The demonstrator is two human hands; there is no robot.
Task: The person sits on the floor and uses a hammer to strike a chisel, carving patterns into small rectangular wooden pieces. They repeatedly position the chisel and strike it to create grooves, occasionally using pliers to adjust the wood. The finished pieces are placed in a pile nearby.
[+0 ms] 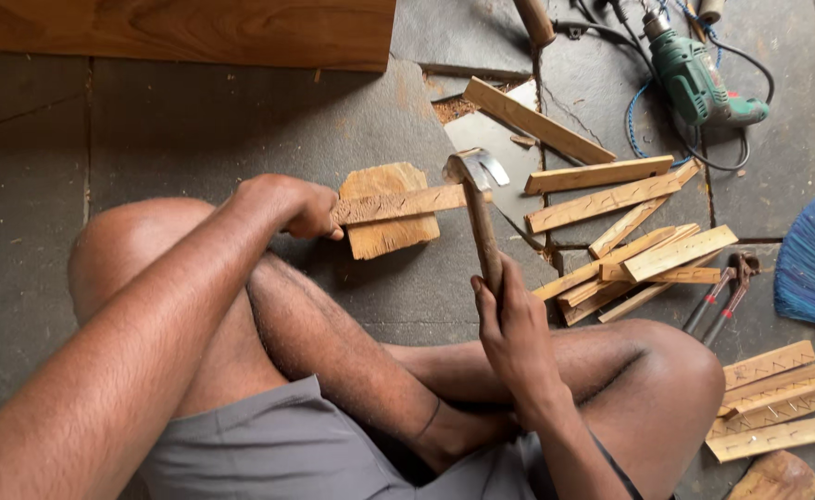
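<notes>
We've got the wood strip (398, 204) laid flat across a chunky wooden block (387, 211), so the block backs it like an anvil. It's pale, narrow, with zigzag marks along its face. Our left hand (287, 206) is closed around its end, pinning it. Right hand (511, 319) is wrapped tight on the hammer (475, 199), head right over the strip. More strips (630, 250) piled nearby.

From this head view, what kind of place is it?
Likely an informal woodworking spot on a stone floor. The left hand holds a carved wooden strip on a wood block, the right hand a hammer; cut strips and a green power drill lie nearby.
</notes>
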